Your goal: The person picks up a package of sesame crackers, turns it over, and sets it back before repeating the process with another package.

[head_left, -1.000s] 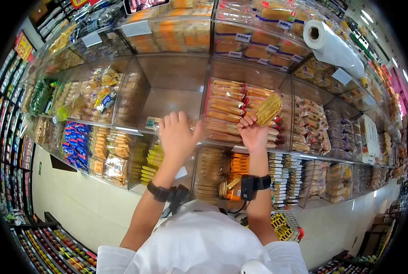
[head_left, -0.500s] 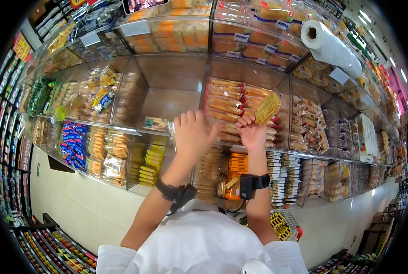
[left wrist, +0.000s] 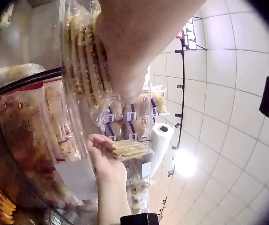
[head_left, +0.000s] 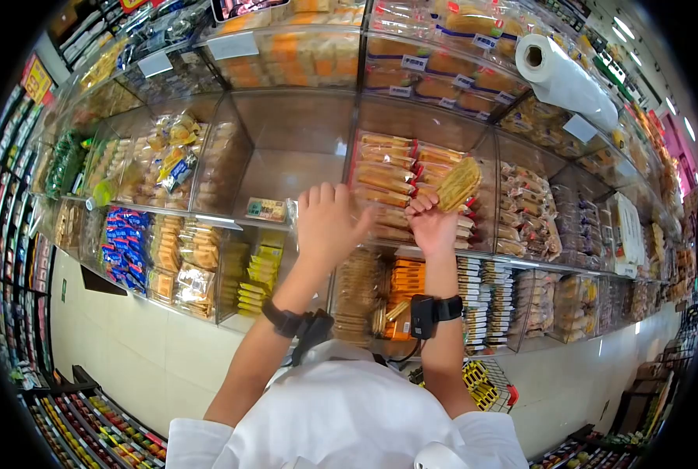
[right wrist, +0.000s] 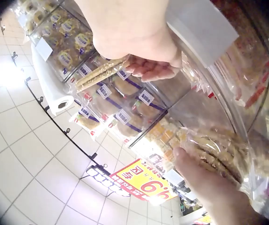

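My right hand (head_left: 433, 228) pinches a clear-wrapped pack of flat golden biscuits (head_left: 459, 186) by its near end, over a compartment of long red-edged packs (head_left: 384, 172). Two thin layers of that pack show edge-on in the right wrist view. To the left, my left hand (head_left: 327, 223) is back-up at the front lip of the neighbouring compartment, thumb spread to the right. Its palm side is on a bundle of clear-wrapped, seeded slabs (left wrist: 85, 61), and in the right wrist view its thumb (right wrist: 186, 164) lies against the wrapping. The hand hides much of the bundle.
Clear-walled bins surround the hands. A label card (head_left: 266, 209) lies on the compartment floor by the left hand. Orange packs (head_left: 408, 281) fill a lower bin. At the upper right stands a roll of plastic bags (head_left: 568, 82); a trolley (head_left: 496, 387) is below right.
Over the first half second my left hand shifted right with the wrapped slabs, uncovering the label card; since then it has barely moved. My right hand stays near its place with the biscuit pack.
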Tool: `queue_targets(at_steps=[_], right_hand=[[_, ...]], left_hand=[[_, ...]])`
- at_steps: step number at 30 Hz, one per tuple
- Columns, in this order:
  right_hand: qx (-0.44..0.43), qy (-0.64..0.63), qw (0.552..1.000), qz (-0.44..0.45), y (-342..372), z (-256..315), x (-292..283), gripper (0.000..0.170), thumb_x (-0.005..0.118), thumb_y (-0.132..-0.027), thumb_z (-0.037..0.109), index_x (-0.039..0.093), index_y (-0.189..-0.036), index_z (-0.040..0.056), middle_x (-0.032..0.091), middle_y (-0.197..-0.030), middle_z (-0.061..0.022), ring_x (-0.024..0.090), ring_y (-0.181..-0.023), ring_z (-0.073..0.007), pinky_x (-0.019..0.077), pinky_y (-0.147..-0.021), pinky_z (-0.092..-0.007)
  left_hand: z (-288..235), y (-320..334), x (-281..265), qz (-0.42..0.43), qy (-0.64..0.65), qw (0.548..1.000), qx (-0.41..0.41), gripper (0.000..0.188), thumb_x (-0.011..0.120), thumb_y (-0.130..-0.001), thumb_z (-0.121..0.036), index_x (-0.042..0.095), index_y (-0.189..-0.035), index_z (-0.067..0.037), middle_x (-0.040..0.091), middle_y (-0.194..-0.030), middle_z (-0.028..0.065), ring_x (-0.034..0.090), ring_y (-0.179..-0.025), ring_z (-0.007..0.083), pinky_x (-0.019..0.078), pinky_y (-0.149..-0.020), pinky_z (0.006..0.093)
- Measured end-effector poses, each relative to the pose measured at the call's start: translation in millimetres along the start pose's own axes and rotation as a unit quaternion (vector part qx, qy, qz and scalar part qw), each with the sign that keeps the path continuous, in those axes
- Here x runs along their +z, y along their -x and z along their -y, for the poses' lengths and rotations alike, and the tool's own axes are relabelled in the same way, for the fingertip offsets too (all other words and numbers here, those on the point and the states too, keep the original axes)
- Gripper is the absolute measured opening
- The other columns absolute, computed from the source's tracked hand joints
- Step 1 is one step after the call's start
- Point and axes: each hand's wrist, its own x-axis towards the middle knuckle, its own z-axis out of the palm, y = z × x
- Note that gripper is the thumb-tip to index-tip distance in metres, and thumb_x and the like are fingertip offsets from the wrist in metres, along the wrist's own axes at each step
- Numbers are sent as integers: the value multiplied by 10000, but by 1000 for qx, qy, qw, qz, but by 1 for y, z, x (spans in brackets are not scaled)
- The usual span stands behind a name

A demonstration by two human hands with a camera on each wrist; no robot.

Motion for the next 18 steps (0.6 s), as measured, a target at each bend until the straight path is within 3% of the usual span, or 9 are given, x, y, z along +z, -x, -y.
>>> queue_targets(at_steps=[7,14,18], right_hand=[[5,-9,1000,-29,-1,0,0,370,363,-898,434,394,-729,107,350,-693,-11,304,-654,-157,303,-673,-291],[-3,-7,1000,4,1,0,2,324,427,-888,388,409,-734,104,358,-679,-1,335,-657,-144,312,-665,-272],[0,-3,1000,-13,0,1,-2,340,397,-889,407,399,-726,109,355,-691,-8,316,-656,-152,304,-667,-285]], left_hand=[[2,23,4,-96,-18,995,5,406,643,-675,-393,528,-849,-44,493,-810,115,470,-808,278,348,-810,407],[6,0,-1,11,2,1000,-13,335,612,-719,-360,520,-792,-46,494,-772,105,476,-786,267,351,-753,388],[5,4,-1,-48,1,999,5,338,606,-726,-365,525,-794,-45,493,-769,104,474,-784,270,352,-743,387]])
